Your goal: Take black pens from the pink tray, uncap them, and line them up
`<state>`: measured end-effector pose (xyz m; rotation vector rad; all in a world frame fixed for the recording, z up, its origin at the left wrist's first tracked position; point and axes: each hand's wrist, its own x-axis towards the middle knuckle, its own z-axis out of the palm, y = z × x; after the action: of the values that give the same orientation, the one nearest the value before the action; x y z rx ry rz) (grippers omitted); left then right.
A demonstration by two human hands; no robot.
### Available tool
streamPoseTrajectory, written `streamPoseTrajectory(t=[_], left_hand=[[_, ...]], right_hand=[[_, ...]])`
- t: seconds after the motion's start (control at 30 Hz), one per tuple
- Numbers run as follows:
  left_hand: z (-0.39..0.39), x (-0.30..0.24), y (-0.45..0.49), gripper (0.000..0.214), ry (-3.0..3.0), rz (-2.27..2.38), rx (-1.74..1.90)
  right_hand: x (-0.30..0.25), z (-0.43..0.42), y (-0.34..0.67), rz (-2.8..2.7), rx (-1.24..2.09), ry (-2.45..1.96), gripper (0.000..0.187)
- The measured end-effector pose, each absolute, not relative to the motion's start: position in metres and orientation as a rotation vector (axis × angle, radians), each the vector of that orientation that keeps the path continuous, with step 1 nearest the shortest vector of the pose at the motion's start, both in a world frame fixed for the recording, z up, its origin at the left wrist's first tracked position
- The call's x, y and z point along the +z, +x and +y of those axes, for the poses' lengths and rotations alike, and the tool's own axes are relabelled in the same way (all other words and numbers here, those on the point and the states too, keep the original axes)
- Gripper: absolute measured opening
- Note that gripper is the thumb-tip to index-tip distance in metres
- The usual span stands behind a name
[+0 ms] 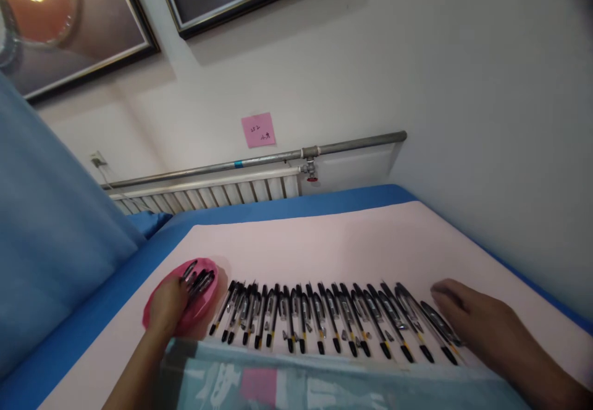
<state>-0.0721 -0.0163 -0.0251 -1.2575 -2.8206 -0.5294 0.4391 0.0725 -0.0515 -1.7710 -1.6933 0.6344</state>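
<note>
My left hand (pixel 167 304) reaches into a pink bowl (pixel 207 299) at the left. Black and clear pen pieces (pixel 200 281) lie in the bowl by my fingers, which are mostly hidden, so I cannot see whether they grip anything. A long row of black pens (pixel 319 317) lies side by side on the pale sheet, with small silvery pieces among them. Beyond the row's right end hovers my right hand (pixel 477 317), slightly blurred. Its thumb and forefinger are apart, and nothing shows between them. The closest thing to it is the last pen (pixel 438 320).
A pale pink sheet (pixel 306 243) covers the blue-edged table (pixel 361 192). Teal printed cloth (pixel 287 385) lies along the front edge. Behind are a radiator (pixel 208 194), a metal pipe (pixel 361 144) and a pink note (pixel 258 130). A blue curtain (pixel 50 225) hangs left.
</note>
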Motion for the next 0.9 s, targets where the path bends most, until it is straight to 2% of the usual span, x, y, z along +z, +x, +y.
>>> streamPoseTrajectory(t=[0.17, 0.23, 0.3, 0.4, 0.6, 0.77, 0.9], left_hand=[[-0.002, -0.008, 0.015, 0.034, -1.673, -2.641, -0.970], [0.009, -0.009, 0.069, 0.034, -1.938, -2.597, -1.496], [0.019, -0.011, 0.125, 0.031, -2.201, -2.530, -1.747], [0.027, -0.014, 0.191, 0.027, -2.507, -2.394, -1.820], [0.036, -0.032, 0.230, 0.024, -2.598, -2.397, -1.816], [0.036, -0.052, 0.224, 0.028, -2.546, -2.726, -1.931], [0.036, -0.054, 0.221, 0.034, -2.194, -3.062, -2.351]], right_hand=[[-0.039, 0.067, 0.412, -1.618, 0.649, -1.548, 0.012], [-0.024, 0.062, 0.393, -1.646, 0.769, -1.395, 0.014], [-0.008, 0.060, 0.374, -1.720, 0.948, -1.218, 0.016], [0.004, 0.063, 0.355, -1.602, 1.185, -1.091, 0.021], [-0.022, 0.076, 0.356, -1.313, 1.246, -1.110, 0.023], [-0.036, 0.091, 0.370, -1.078, 1.252, -1.148, 0.023], [-0.035, 0.094, 0.373, -0.774, 1.394, -1.011, 0.011]])
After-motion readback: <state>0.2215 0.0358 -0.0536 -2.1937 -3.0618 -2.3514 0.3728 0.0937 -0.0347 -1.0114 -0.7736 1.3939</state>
